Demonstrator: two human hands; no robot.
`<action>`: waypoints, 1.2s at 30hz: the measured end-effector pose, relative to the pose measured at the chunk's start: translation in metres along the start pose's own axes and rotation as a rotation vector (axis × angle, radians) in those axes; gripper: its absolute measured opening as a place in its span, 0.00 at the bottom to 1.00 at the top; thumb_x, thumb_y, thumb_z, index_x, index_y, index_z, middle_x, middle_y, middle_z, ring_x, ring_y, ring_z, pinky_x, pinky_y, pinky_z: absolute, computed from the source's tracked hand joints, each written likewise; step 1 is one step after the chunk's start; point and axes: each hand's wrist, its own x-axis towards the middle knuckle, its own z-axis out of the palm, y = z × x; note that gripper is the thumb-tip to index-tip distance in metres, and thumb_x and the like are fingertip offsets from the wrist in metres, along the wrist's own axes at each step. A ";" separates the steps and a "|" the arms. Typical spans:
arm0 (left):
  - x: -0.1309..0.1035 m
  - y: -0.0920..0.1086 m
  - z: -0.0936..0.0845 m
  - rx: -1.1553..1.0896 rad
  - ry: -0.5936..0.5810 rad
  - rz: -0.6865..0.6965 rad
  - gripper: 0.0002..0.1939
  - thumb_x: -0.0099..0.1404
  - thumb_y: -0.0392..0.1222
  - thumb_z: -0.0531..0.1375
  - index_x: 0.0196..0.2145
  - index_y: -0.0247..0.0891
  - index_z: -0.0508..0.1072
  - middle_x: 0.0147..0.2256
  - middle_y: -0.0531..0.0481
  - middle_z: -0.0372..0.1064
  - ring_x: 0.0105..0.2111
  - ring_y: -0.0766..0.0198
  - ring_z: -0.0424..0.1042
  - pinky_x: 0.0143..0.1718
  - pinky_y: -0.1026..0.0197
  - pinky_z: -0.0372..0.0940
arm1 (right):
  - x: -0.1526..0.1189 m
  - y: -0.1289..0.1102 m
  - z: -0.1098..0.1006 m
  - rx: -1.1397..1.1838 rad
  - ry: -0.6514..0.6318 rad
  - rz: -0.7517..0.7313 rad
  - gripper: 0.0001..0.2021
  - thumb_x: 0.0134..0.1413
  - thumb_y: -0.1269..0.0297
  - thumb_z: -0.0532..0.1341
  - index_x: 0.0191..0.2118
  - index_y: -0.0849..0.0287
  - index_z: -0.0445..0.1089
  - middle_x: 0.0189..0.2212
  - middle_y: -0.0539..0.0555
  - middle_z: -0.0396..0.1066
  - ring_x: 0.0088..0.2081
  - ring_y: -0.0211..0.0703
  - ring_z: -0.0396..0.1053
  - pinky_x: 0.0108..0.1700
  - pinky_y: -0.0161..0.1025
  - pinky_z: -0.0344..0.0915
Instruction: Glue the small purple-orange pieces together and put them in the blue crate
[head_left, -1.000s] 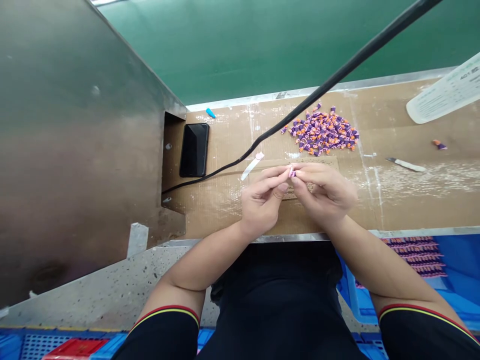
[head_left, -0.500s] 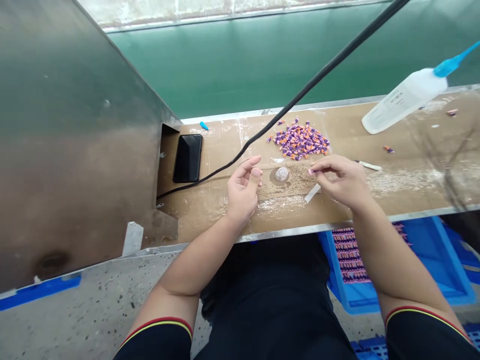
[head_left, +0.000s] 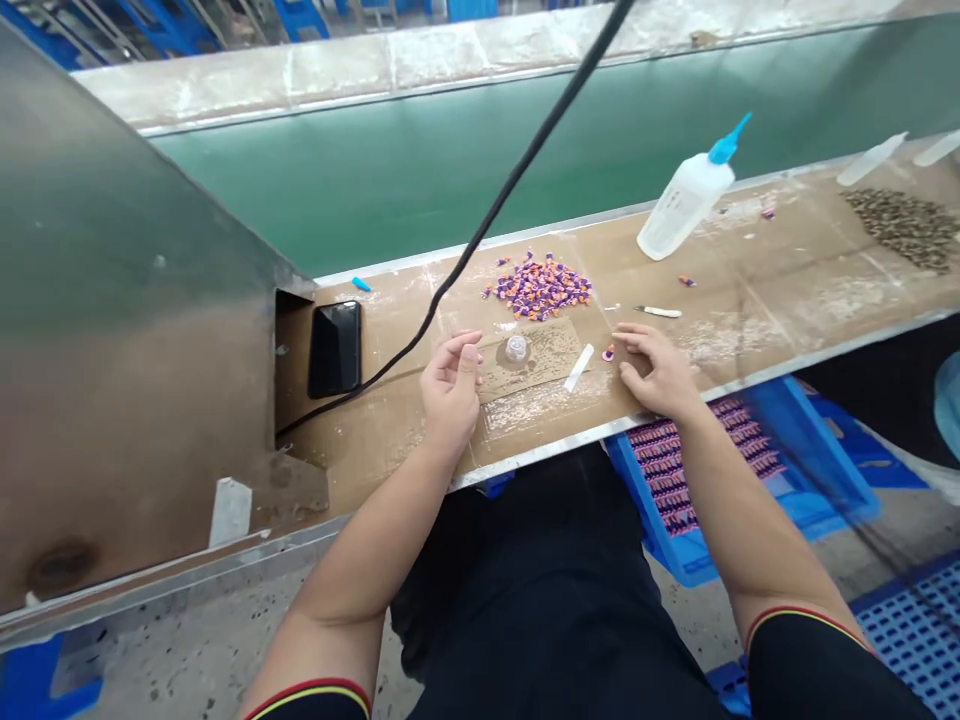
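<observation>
My right hand [head_left: 654, 370] rests over the cardboard-covered bench [head_left: 397, 400], thumb and fingers apart with nothing between them. Just left of its fingertips lies a small purple, orange and pink piece [head_left: 608, 353]. My left hand [head_left: 452, 388] is at the left edge of a damp cardboard piece [head_left: 544, 372], its thumb against curled fingers; whatever they hold, if anything, is hidden. Between the hands sit a small clear round container [head_left: 516, 348] and a white strip [head_left: 578, 367]. Behind them is a pile of small purple and orange pieces [head_left: 544, 287].
A black cable [head_left: 480, 235] slants across the bench from a metal housing [head_left: 150, 330]. Nearby are a phone [head_left: 334, 348], a blue cap [head_left: 361, 285], a white bottle [head_left: 682, 208] and a small white-handled knife [head_left: 658, 312]. Below the bench, a blue crate [head_left: 821, 510] holds rows of pieces.
My right hand has let go of a small piece, which now lies on the bench, and its fingers have spread. The view has shifted to the right; my left hand keeps nearly the same pose.
</observation>
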 end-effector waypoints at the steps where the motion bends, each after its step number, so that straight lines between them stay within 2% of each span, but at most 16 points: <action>1: -0.001 0.000 0.001 0.014 -0.002 0.011 0.26 0.63 0.66 0.73 0.42 0.39 0.85 0.51 0.42 0.74 0.31 0.72 0.69 0.26 0.70 0.65 | -0.001 -0.003 0.003 -0.016 0.001 0.009 0.21 0.60 0.64 0.64 0.58 0.58 0.78 0.61 0.65 0.75 0.60 0.56 0.76 0.60 0.59 0.77; 4: -0.001 0.001 0.002 0.024 -0.009 0.024 0.25 0.62 0.65 0.74 0.40 0.39 0.85 0.50 0.42 0.72 0.32 0.71 0.70 0.25 0.70 0.66 | 0.003 -0.011 0.011 -0.051 -0.022 0.031 0.14 0.63 0.57 0.67 0.49 0.58 0.82 0.59 0.65 0.77 0.62 0.59 0.75 0.65 0.65 0.72; 7: -0.001 0.003 0.002 0.005 -0.005 0.025 0.23 0.62 0.63 0.75 0.39 0.40 0.85 0.50 0.43 0.73 0.33 0.71 0.71 0.25 0.70 0.65 | 0.002 -0.013 0.001 0.064 -0.019 0.113 0.11 0.65 0.55 0.66 0.41 0.58 0.81 0.51 0.61 0.82 0.53 0.52 0.80 0.59 0.57 0.77; 9: -0.001 0.003 0.003 -0.007 0.012 0.034 0.21 0.61 0.62 0.76 0.38 0.41 0.85 0.50 0.43 0.74 0.32 0.71 0.70 0.24 0.70 0.64 | -0.015 -0.009 -0.022 0.161 0.059 0.227 0.13 0.65 0.54 0.67 0.43 0.58 0.81 0.44 0.58 0.83 0.44 0.46 0.82 0.51 0.48 0.80; 12: -0.003 0.004 0.005 -0.024 0.003 -0.011 0.21 0.58 0.63 0.77 0.37 0.43 0.85 0.46 0.45 0.75 0.32 0.71 0.69 0.24 0.70 0.64 | -0.067 0.006 -0.074 0.157 0.264 0.435 0.15 0.60 0.51 0.72 0.42 0.58 0.80 0.37 0.56 0.83 0.35 0.44 0.81 0.43 0.42 0.80; 13: -0.003 0.004 0.006 -0.031 -0.015 -0.039 0.22 0.58 0.63 0.78 0.37 0.43 0.85 0.45 0.45 0.75 0.32 0.70 0.69 0.24 0.70 0.64 | -0.088 0.012 -0.093 0.114 0.288 0.499 0.15 0.58 0.51 0.72 0.41 0.58 0.79 0.34 0.55 0.82 0.33 0.44 0.80 0.40 0.41 0.79; 14: -0.004 0.005 0.008 -0.039 -0.035 -0.062 0.22 0.57 0.63 0.78 0.36 0.43 0.85 0.43 0.46 0.75 0.32 0.70 0.70 0.24 0.70 0.64 | -0.109 0.018 -0.110 0.049 0.255 0.569 0.15 0.58 0.50 0.72 0.41 0.57 0.79 0.32 0.54 0.81 0.30 0.44 0.79 0.37 0.40 0.78; 16: -0.006 0.006 0.009 -0.051 -0.062 -0.080 0.22 0.56 0.63 0.78 0.36 0.42 0.85 0.41 0.46 0.75 0.32 0.69 0.70 0.24 0.70 0.64 | -0.148 0.030 -0.138 -0.172 0.060 0.738 0.14 0.58 0.50 0.70 0.39 0.56 0.79 0.29 0.53 0.79 0.27 0.43 0.76 0.33 0.38 0.75; 18: -0.007 0.006 0.010 -0.050 -0.072 -0.045 0.21 0.58 0.61 0.78 0.35 0.41 0.85 0.41 0.45 0.75 0.30 0.70 0.70 0.23 0.70 0.64 | -0.178 0.041 -0.152 -0.373 -0.352 0.919 0.09 0.59 0.56 0.68 0.38 0.55 0.80 0.30 0.53 0.81 0.32 0.45 0.79 0.37 0.37 0.75; 20: -0.007 0.003 0.008 -0.037 -0.098 0.018 0.20 0.60 0.59 0.78 0.36 0.40 0.86 0.43 0.44 0.76 0.29 0.71 0.70 0.22 0.69 0.64 | -0.198 0.048 -0.155 -0.503 -0.745 1.026 0.06 0.59 0.61 0.67 0.39 0.54 0.81 0.34 0.53 0.82 0.38 0.46 0.82 0.41 0.36 0.75; 22: -0.007 0.000 0.005 -0.013 -0.139 0.080 0.17 0.63 0.57 0.77 0.38 0.40 0.86 0.45 0.44 0.76 0.30 0.71 0.70 0.22 0.70 0.65 | -0.207 0.055 -0.151 -0.574 -0.955 1.066 0.06 0.60 0.65 0.66 0.40 0.54 0.82 0.37 0.54 0.83 0.40 0.47 0.82 0.44 0.36 0.74; 27: -0.007 -0.006 0.000 0.055 -0.204 0.156 0.13 0.69 0.54 0.73 0.41 0.43 0.87 0.47 0.44 0.75 0.30 0.72 0.70 0.23 0.69 0.67 | -0.208 0.070 -0.138 -0.699 -1.099 1.107 0.13 0.62 0.72 0.62 0.45 0.60 0.84 0.44 0.65 0.83 0.48 0.55 0.81 0.49 0.41 0.74; 32: -0.007 -0.007 -0.001 0.074 -0.197 0.153 0.11 0.70 0.54 0.72 0.42 0.45 0.87 0.48 0.45 0.73 0.29 0.73 0.70 0.23 0.69 0.66 | -0.206 0.074 -0.129 -0.734 -1.193 1.116 0.16 0.66 0.72 0.60 0.51 0.66 0.84 0.51 0.71 0.80 0.55 0.60 0.79 0.55 0.45 0.74; 36: -0.006 -0.007 -0.001 0.066 -0.211 0.167 0.10 0.70 0.53 0.72 0.42 0.47 0.87 0.48 0.45 0.73 0.28 0.74 0.70 0.23 0.69 0.67 | -0.208 0.072 -0.125 -0.745 -1.219 1.130 0.17 0.68 0.71 0.59 0.54 0.69 0.83 0.53 0.74 0.79 0.57 0.63 0.78 0.57 0.48 0.75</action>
